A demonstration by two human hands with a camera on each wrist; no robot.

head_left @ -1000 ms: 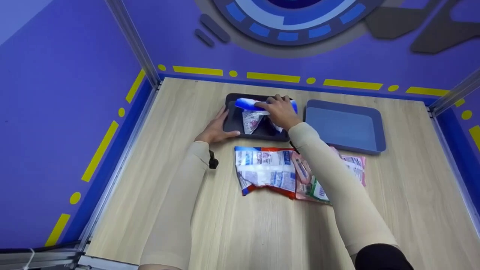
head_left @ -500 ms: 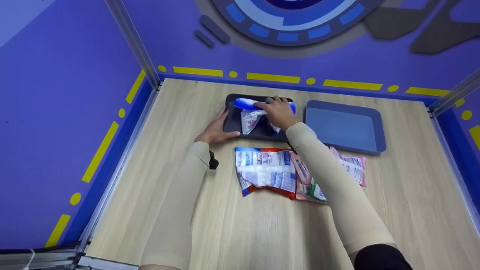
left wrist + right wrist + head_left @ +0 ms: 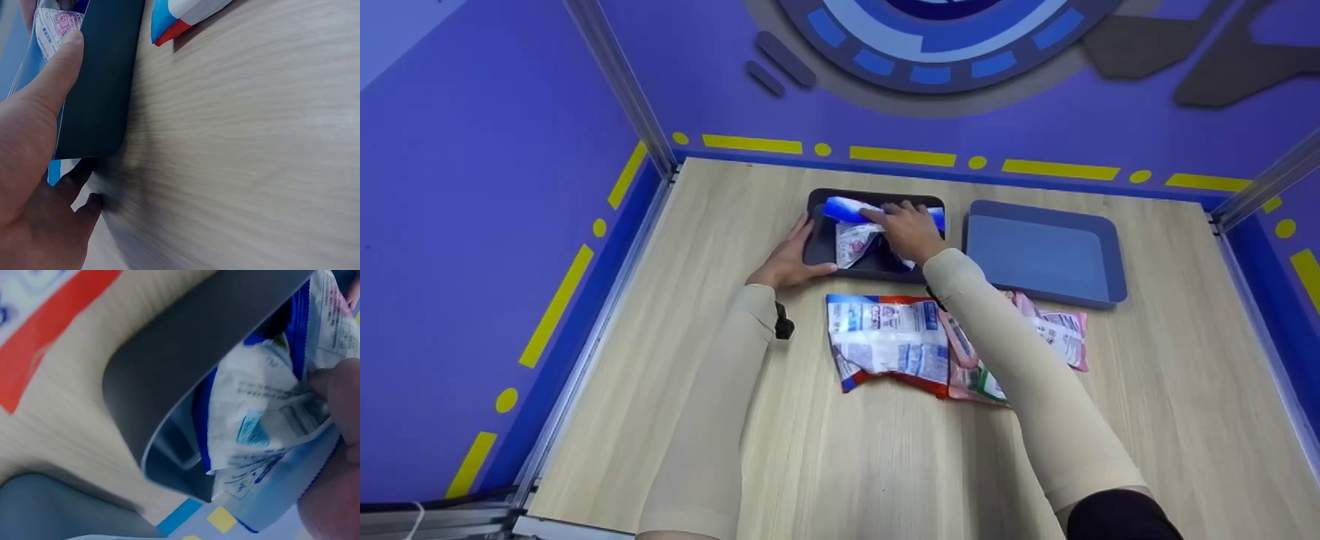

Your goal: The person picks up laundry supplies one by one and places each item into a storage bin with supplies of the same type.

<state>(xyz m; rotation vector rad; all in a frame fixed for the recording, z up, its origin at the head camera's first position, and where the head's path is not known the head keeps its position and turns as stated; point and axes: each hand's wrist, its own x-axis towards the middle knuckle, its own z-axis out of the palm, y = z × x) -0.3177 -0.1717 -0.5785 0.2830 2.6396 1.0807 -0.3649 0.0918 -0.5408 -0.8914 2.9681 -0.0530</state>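
A person works with both hands at a wooden table (image 3: 840, 465); at the left, the left hand (image 3: 789, 259) is spread against the corner of a dark tray (image 3: 877, 277), thumb laid over the near rim, fingers along the left end, probably so the tray does not slide; inside that tray sits a white-and-blue bag (image 3: 852, 244), its blue band raised and its white sides sloping down like a small tent; whether its underside fully rests on the tray floor cannot be told.

Next along, the right hand (image 3: 911, 231) reaches in from above and pinches the bag near the blue band between thumb and fingers; that high hold presumably lets the soft bag be steered or settled within the tray's low walls.

Just in front of the dark tray, a red-edged bag (image 3: 889, 337) lies flat on the table; pink packaging (image 3: 958, 341) touches its right side and shows again beyond the right sleeve (image 3: 1039, 382), which hides the middle, so one bag or several is unclear; lying close to the trays, these are likely kept within easy reach.

Farthest right, a grey-blue tray (image 3: 1039, 259) stands upright beside the dark one, a narrow gap between them; nothing shows inside it.
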